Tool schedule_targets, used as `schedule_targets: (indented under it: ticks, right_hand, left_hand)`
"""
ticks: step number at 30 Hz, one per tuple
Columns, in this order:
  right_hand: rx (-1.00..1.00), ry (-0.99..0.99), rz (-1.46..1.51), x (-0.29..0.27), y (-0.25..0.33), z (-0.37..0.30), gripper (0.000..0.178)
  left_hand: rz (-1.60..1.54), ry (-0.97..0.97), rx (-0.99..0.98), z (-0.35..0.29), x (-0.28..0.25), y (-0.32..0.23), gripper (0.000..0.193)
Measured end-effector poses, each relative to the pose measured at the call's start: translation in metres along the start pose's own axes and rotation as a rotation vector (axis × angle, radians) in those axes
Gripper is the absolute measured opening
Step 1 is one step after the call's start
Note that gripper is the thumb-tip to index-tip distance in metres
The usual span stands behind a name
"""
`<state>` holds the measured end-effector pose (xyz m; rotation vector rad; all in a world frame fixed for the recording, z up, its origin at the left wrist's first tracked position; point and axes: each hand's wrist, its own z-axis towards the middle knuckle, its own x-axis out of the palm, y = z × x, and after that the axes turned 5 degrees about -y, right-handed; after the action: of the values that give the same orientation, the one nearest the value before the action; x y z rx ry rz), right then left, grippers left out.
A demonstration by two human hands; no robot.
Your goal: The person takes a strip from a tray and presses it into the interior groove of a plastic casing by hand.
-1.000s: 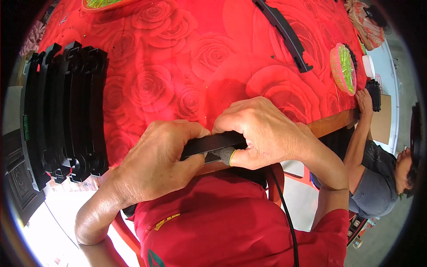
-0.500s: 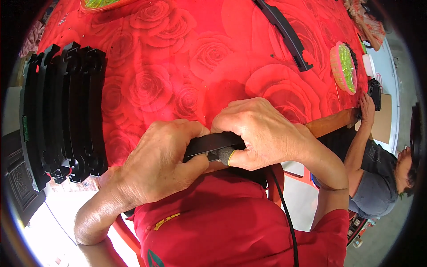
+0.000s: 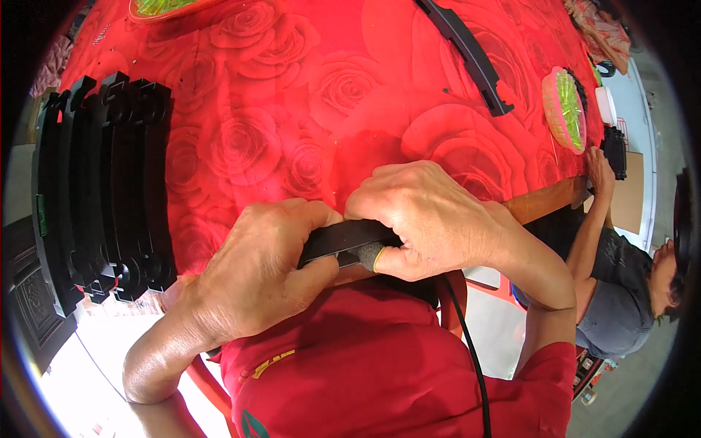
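From the wearer's head, the fisheye view looked steeply down past the red shirt (image 3: pixel 365 350) at the near surface (image 3: pixel 292 157).

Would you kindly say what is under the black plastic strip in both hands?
At the near edge of the black plastic strip, thumbs of the left hand and right hand show, the right in a grey finger cover; the strip's underside is mostly hidden.

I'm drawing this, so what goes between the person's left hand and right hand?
In the head view, a black piece spans the gap between the left hand and the right hand; both hold it.
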<state>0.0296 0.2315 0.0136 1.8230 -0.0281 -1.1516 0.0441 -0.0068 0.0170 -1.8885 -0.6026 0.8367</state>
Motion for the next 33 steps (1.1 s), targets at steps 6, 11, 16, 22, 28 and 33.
schedule_targets:
  ticks: [6, 11, 16, 22, 28, 33]
  right_hand:
    - [0.048, 0.018, -0.108, -0.022, 0.001, -0.008, 0.017]
    - [0.12, 0.025, -0.105, -0.031, -0.008, -0.017, 0.029]
    - [0.142, 0.064, 0.031, -0.029, -0.014, -0.015, 0.035]
    - [0.23, 0.119, 0.146, -0.028, -0.018, -0.015, 0.033]
    - [0.252, 0.133, 0.187, -0.025, -0.021, -0.017, 0.033]
    - [0.13, -0.038, 0.218, -0.015, -0.024, -0.018, 0.027]
  left_hand:
    - [0.027, -0.081, 0.025, -0.003, -0.003, 0.004, 0.02]
    - [-0.047, -0.086, -0.104, -0.005, -0.008, -0.006, 0.02]
    - [-0.048, -0.083, -0.092, -0.006, -0.009, -0.002, 0.021]
    - [-0.037, -0.036, -0.146, -0.006, -0.011, -0.001, 0.026]
    - [-0.051, -0.057, -0.118, -0.006, -0.006, 0.001, 0.025]
    - [-0.067, -0.089, -0.099, -0.007, -0.003, 0.002, 0.024]
